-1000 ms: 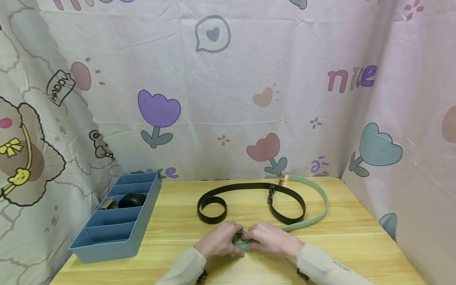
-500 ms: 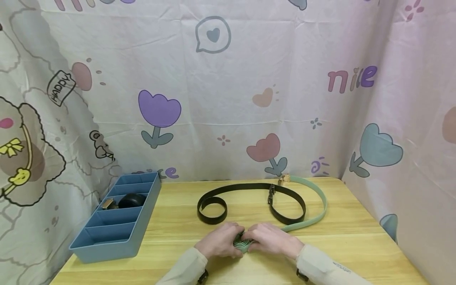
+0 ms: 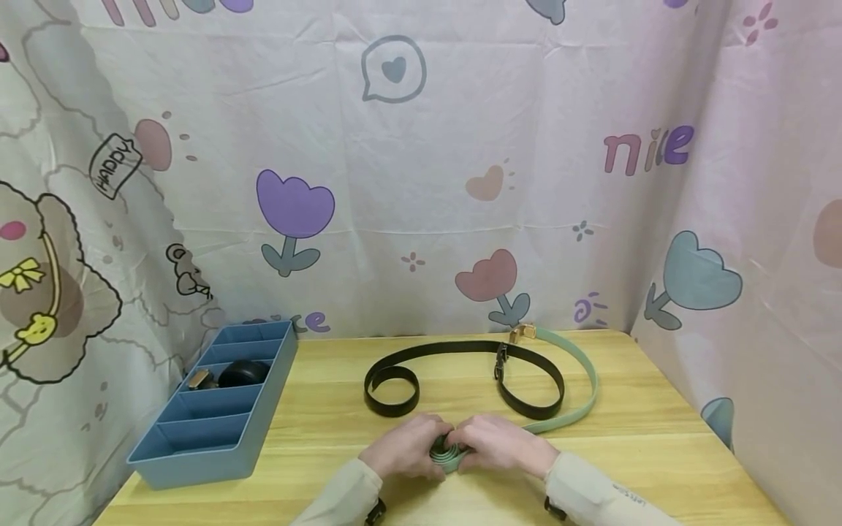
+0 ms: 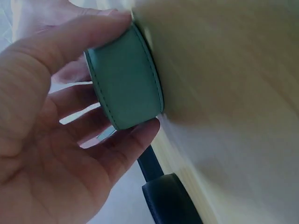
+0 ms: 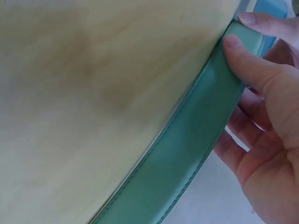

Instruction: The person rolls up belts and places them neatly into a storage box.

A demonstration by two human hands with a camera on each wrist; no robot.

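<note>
A light green belt (image 3: 449,459) stands on edge at the front of the table, its near end rolled into a spiral coil. My left hand (image 3: 406,447) grips the coil's left side; the left wrist view shows thumb and fingers around the stitched outer turn (image 4: 126,79). From the other side my right hand (image 3: 501,444) pinches the belt, its thumb on the outer face of the strap (image 5: 173,140) in the right wrist view. The unrolled length curves right and back to a gold buckle (image 3: 524,332). Fingers partly hide the coil's middle.
Behind the hands a black belt (image 3: 441,348) stands on edge, one end curled, with a dark buckle (image 3: 501,361). At the left is a blue divided tray (image 3: 204,475) holding a rolled black belt (image 3: 244,373) with a gold buckle. A printed curtain (image 3: 408,161) surrounds the wooden table.
The green belt's loose curve has drawn slightly left toward the coil, which has turned between the hands. Both hands stay in nearly the same place. The head view has tilted slightly.
</note>
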